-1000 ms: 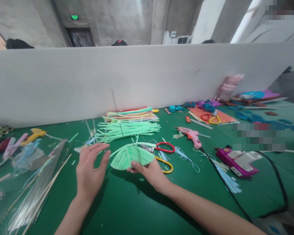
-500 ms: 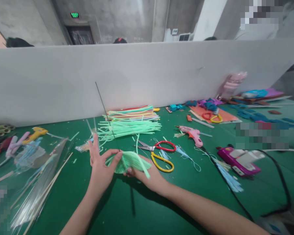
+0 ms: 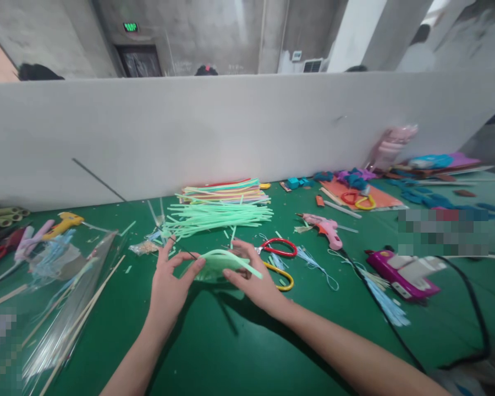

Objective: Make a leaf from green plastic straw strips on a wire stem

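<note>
My left hand (image 3: 169, 280) pinches one end of a light green pipe-cleaner leaf (image 3: 216, 265), thumb against forefinger. A thin dark wire (image 3: 99, 179) runs from that end up and to the left. On the leaf's other end my right hand (image 3: 259, 286) is closed, with the thumb in front and the fingers partly hidden behind. One pipe-cleaner strip curves over the top edge and sticks out past the right hand. Behind the hands lies a pile of green pipe cleaners (image 3: 223, 214). Scissors with red and yellow handles (image 3: 279, 247) lie beside my right hand, their blades mostly covered.
A pink glue gun (image 3: 325, 228) and a purple power strip (image 3: 402, 275) with a black cable are at right. Left are a yellow glue gun (image 3: 64, 225), clear plastic sleeves (image 3: 61, 330) and thin sticks. A white partition (image 3: 231, 126) borders the table's back.
The wire has swung down to the left, and the leaf has turned with it. My right hand has come up from beneath the leaf to its right end, covering the scissor blades.
</note>
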Motion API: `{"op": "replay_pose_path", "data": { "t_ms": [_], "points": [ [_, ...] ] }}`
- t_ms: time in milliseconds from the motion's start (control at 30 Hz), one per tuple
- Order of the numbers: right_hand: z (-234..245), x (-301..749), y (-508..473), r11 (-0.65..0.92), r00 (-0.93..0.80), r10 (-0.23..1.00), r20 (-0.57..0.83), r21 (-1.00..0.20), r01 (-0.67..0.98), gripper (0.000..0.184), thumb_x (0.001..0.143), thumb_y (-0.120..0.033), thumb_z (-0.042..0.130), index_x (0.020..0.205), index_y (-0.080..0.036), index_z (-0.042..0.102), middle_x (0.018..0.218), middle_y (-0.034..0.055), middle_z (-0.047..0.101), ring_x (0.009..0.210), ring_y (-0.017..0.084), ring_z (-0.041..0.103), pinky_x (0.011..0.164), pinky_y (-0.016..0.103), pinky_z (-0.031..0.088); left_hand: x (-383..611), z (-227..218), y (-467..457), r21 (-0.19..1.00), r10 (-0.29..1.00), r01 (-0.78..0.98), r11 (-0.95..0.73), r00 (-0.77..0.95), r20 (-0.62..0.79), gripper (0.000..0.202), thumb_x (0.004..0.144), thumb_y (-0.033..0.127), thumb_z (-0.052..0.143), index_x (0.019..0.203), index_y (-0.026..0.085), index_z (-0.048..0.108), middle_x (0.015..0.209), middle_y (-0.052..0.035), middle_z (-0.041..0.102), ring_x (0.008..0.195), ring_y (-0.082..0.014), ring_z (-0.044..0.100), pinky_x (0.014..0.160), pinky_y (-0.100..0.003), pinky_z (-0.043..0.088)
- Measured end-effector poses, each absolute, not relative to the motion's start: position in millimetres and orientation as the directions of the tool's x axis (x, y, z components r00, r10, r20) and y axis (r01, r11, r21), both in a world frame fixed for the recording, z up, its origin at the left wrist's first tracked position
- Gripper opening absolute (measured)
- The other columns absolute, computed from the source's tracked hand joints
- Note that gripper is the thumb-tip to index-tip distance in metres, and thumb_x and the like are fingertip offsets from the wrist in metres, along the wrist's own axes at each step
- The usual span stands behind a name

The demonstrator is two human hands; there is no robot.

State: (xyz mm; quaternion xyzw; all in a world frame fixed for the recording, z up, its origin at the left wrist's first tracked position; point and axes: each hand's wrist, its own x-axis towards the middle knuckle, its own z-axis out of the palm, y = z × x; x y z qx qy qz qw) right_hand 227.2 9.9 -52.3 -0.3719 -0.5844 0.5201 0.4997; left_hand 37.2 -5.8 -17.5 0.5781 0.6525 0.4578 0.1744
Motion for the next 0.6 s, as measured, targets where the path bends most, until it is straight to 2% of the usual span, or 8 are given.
{"op": "replay_pose_path", "data": {
  "t_ms": [33,100,200,333,433,500,600],
  "points": [
    [-50.8,229.3,10.5,0.296,-0.157,0.943,0.293,-0.955,-0.009,0.054,0.079,-0.03,0.068,0.126,-0.026,0.042,0.117,0.0086,0.058,0.096,0.02,0.063,0.077,0.035,0.055,36.5,-18.3,-5.3,0.795,0.902,0.599,-0.093,-0.287,0.322,0.021,0.077,0.045,0.066,0.078,0.025,0.071,0.142,-0.0058,0.047,0.138,-0.0331,0.032,0.109,-0.05,0.032],
    [-47.5,232.8,10.6,0.497,-0.099,0.868,0.487,-0.851,0.171,0.04,0.082,-0.026,0.064,0.119,-0.025,0.048,0.121,0.0101,0.053,0.11,0.022,0.056,0.089,0.039,0.051,35.4,-19.9,-4.4,0.764,0.878,0.637,-0.101,-0.304,0.37,0.022,0.078,0.046,0.065,0.077,0.025,0.071,0.142,-0.0055,0.046,0.14,-0.0336,0.029,0.11,-0.051,0.03],
    [-44.6,235.0,9.7,0.644,-0.12,0.753,0.647,-0.685,0.341,0.019,0.086,-0.024,0.06,0.104,-0.022,0.054,0.12,0.0108,0.049,0.12,0.024,0.048,0.101,0.045,0.042,35.9,-22.3,-4.4,0.691,0.856,0.713,-0.116,-0.28,0.434,0.02,0.079,0.044,0.064,0.078,0.025,0.072,0.146,-0.0044,0.041,0.144,-0.0342,0.017,0.114,-0.053,0.021],
    [-45.3,234.9,9.1,0.638,-0.036,0.716,0.697,-0.632,0.44,0.022,0.086,-0.026,0.062,0.106,-0.022,0.055,0.127,0.0132,0.043,0.123,0.026,0.045,0.1,0.046,0.042,39.4,-23.9,-6.2,0.645,0.853,0.753,-0.13,-0.247,0.46,0.02,0.081,0.043,0.063,0.078,0.026,0.073,0.146,-0.0051,0.041,0.144,-0.0339,0.016,0.113,-0.056,0.021],
    [-46.7,235.0,10.1,0.668,-0.12,0.677,0.727,-0.536,0.516,0.011,0.088,-0.025,0.061,0.098,-0.023,0.064,0.137,0.0112,0.039,0.125,0.028,0.043,0.099,0.047,0.042,41.8,-23.8,-7.1,0.613,0.847,0.779,-0.133,-0.231,0.478,0.02,0.081,0.042,0.063,0.076,0.025,0.074,0.146,-0.0058,0.04,0.143,-0.0348,0.017,0.112,-0.057,0.022],
    [-47.6,234.8,11.2,0.684,-0.186,0.654,0.733,-0.468,0.56,0.012,0.088,-0.026,0.061,0.097,-0.025,0.068,0.143,0.0094,0.036,0.129,0.03,0.039,0.102,0.049,0.039,43.0,-23.8,-7.5,0.592,0.853,0.795,-0.131,-0.214,0.476,0.02,0.082,0.042,0.063,0.075,0.026,0.074,0.147,-0.0061,0.039,0.143,-0.0352,0.017,0.112,-0.058,0.02],
    [-48.7,234.1,12.9,0.685,-0.228,0.651,0.724,-0.43,0.588,0.015,0.088,-0.027,0.061,0.099,-0.026,0.07,0.145,0.0083,0.035,0.132,0.03,0.035,0.105,0.051,0.036,44.6,-24.7,-8.0,0.585,0.88,0.799,-0.138,-0.173,0.443,0.02,0.082,0.042,0.063,0.074,0.027,0.074,0.146,-0.0056,0.04,0.144,-0.0345,0.016,0.112,-0.058,0.02]
  ]
}}
